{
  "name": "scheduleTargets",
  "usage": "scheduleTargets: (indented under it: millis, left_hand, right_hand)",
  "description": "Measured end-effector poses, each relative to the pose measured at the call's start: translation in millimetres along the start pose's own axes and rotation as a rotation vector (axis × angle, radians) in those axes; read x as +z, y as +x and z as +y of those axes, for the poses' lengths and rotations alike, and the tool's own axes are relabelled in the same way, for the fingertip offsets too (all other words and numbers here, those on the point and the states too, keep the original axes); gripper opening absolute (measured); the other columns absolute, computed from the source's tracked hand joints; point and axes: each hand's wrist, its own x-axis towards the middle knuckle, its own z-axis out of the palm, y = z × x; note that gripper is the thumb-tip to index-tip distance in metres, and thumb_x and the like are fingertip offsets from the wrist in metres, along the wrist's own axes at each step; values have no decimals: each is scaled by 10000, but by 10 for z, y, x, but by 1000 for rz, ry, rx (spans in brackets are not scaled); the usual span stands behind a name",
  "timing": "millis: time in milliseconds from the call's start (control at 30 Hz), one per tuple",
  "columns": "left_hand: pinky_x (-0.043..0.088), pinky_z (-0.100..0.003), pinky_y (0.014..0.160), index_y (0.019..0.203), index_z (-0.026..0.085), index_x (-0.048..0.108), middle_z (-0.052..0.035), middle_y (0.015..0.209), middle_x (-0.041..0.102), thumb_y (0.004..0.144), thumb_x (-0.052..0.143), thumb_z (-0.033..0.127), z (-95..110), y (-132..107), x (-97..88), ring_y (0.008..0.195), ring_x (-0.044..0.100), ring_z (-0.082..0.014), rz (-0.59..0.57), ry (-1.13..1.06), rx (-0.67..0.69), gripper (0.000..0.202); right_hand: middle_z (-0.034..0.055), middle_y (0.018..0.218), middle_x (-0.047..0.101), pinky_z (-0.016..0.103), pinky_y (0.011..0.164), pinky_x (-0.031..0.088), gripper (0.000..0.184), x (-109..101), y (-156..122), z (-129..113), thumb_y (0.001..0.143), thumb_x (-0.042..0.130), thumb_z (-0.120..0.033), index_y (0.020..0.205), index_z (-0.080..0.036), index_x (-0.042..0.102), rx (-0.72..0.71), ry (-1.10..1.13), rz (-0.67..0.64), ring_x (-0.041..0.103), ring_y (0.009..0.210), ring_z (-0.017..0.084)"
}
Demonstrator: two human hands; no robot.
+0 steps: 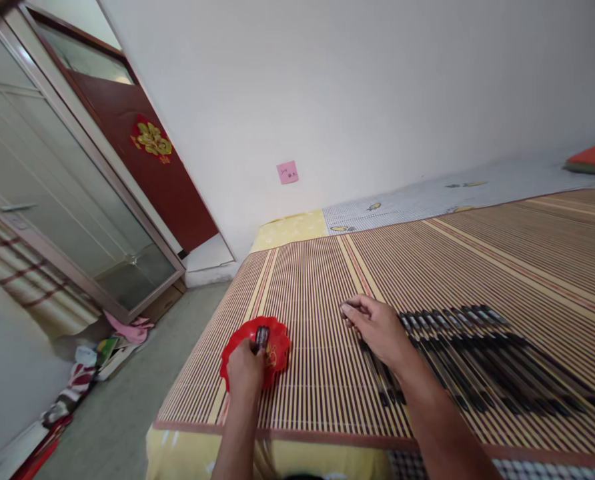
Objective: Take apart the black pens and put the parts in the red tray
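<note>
So far, judging by how things lie, most of the work sits in the long row of black pens (502, 360) spread side by side across the mat (477, 267) on the bed (287, 230), to our right. Our right hand (375, 327) rests at the near left end of that row, wrist over a few of the pens, fingers curled with the tips drawn together just above the mat. Whether they pinch anything we cannot tell. Our left hand (245, 370) is closed around a small dark piece (261, 337), a short ribbed thing that may be a cap or a pen part, and holds it upright over the red dish (279, 331). The dish lies on the mat near the bed's front edge, well apart from the pens. Apart from a printed pattern on its bottom, the part of the dish we can see looks bare, so we judge that little has gone into it and that nearly all the pens remain to be handled. Beyond the bed, a pink note (287, 172) is stuck to the wall and a dark red door (152, 173) stands at the left.
</note>
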Motion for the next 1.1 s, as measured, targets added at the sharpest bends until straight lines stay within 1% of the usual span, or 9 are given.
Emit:
scheduleTargets:
  millis: [133,300,367,467,567,667,900,1033,1100]
  left_hand:
    - [443,-349,705,909,177,685,-116,946,741,839,630,313,-17,-4,43,920,682,-299,1,16,-6,162]
    - [456,-338,722,925,170,657,-110,997,717,851,628,346,-54,-27,70,920,671,-272,13,-1,11,193]
    - [464,-333,757,975,159,637,-122,1054,690,846,644,344,-62,-42,72,968,654,-272,47,7,35,226]
    - [466,-350,837,1124,130,587,-153,1170,630,825,675,361,-58,-52,82,1085,604,-301,105,60,73,387]
    - [460,-373,870,1202,103,554,-172,1206,613,836,647,376,-42,-33,106,1122,585,-325,27,111,76,466]
    - [462,-362,850,1160,104,575,-167,1169,637,857,587,341,-28,-2,134,1090,607,-312,-36,123,75,385]
    - [458,-357,809,1099,108,597,-170,1120,658,877,527,321,17,6,124,1056,631,-313,-50,165,63,315]
    - [452,-359,829,1146,97,577,-184,1171,637,894,522,318,47,-26,98,1087,619,-317,-46,185,62,339]
    - [454,-365,835,1205,89,537,-192,1215,614,896,538,345,59,-46,88,1112,602,-330,-28,186,58,401]
  right_hand:
    - [47,797,645,314,680,513,276,12,6,-27,857,549,-445,854,-181,632,0,-7,2,627,707,175]
    - [39,775,635,325,672,511,267,33,24,2,847,559,-436,844,-180,631,-11,3,2,632,700,183]
    - [35,754,630,322,660,504,256,38,26,21,848,560,-428,832,-182,630,-23,-5,4,628,689,182]
    - [37,745,637,318,647,499,243,44,23,35,847,559,-413,825,-182,632,-26,-14,12,623,677,179]
    - [45,756,647,322,649,505,240,42,11,20,843,563,-410,833,-182,636,-25,-15,19,626,674,181]
    - [62,797,659,326,664,510,270,24,-7,-15,856,556,-439,858,-185,648,-10,-38,4,632,705,190]
    - [53,791,654,325,671,521,273,18,11,-4,845,570,-443,853,-181,648,-12,-13,19,638,712,188]
    - [45,755,652,327,656,526,250,40,32,11,817,590,-421,829,-178,646,-23,17,36,634,672,182]
    - [45,752,656,325,651,523,249,33,33,12,814,590,-417,834,-177,651,-27,13,42,634,668,181]
